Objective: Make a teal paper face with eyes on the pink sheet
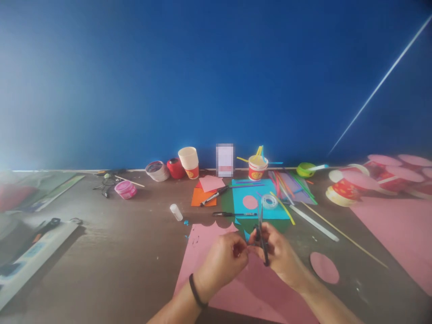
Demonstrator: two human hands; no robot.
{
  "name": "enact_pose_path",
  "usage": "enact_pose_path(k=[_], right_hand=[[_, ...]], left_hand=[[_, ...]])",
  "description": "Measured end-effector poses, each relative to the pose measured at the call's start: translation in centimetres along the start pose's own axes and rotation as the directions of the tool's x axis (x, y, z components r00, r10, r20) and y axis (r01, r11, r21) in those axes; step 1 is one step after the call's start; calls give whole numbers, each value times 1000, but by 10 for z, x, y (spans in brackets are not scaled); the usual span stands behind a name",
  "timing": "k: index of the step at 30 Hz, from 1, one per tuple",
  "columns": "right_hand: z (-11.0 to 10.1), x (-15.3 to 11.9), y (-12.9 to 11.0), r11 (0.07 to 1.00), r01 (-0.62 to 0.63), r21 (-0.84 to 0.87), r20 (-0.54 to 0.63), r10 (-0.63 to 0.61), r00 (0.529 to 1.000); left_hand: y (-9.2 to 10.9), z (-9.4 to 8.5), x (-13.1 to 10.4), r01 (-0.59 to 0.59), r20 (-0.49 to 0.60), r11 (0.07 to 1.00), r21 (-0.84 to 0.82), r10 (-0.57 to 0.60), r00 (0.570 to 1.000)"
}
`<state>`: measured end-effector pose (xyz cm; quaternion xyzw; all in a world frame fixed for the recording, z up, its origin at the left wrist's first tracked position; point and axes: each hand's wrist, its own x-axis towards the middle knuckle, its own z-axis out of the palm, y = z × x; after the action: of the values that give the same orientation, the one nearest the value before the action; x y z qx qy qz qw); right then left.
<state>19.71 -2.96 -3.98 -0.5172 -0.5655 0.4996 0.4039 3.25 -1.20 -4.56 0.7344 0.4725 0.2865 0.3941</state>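
My right hand (pixel 276 252) grips a pair of dark-handled scissors (pixel 261 225), their blades pointing up and away from me. Close beside it, my left hand (pixel 227 256) has its fingers pinched together. Whatever lies between those fingertips is too small to make out. Both hands are above a large pink paper sheet (pixel 266 288), whose far edge has scalloped cut-outs. Small blue paper scraps (pixel 247 235) lie just beyond my hands. A pink paper circle (pixel 324 267) rests on the table to the right.
Ahead are a blue sheet (pixel 239 211), a tape roll (pixel 269 201), pens (pixel 234 214) and a cup with colored sticks (pixel 258 168). Decorated paper cups (pixel 351 184) stand at right beside another pink sheet (pixel 401 234). A power strip (pixel 37 252) lies at left, a glue stick (pixel 176 212) nearer.
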Motion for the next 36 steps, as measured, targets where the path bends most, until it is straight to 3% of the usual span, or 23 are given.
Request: enact_pose_path(k=[7, 13, 18, 31, 36], right_hand=[[7, -3, 3, 996, 16, 93, -1, -16, 1000], [1, -2, -2, 999, 25, -20, -76, -27, 997], [1, -2, -2, 995, 43, -85, -135, -55, 989], [10, -5, -2, 991, 49, -126, -207, -75, 975], [12, -5, -1, 985, 39, -168, -241, -80, 967]], left_hand=[[4, 0, -1, -42, 47, 998, 54, 39, 998], [5, -1, 1, 137, 139, 969, -206, -109, 984], [-1, 5, 4, 288, 229, 848, -445, -203, 952], [5, 8, 6, 355, 190, 736, -576, -302, 934], [5, 7, 4, 339, 169, 745, -575, -297, 940]])
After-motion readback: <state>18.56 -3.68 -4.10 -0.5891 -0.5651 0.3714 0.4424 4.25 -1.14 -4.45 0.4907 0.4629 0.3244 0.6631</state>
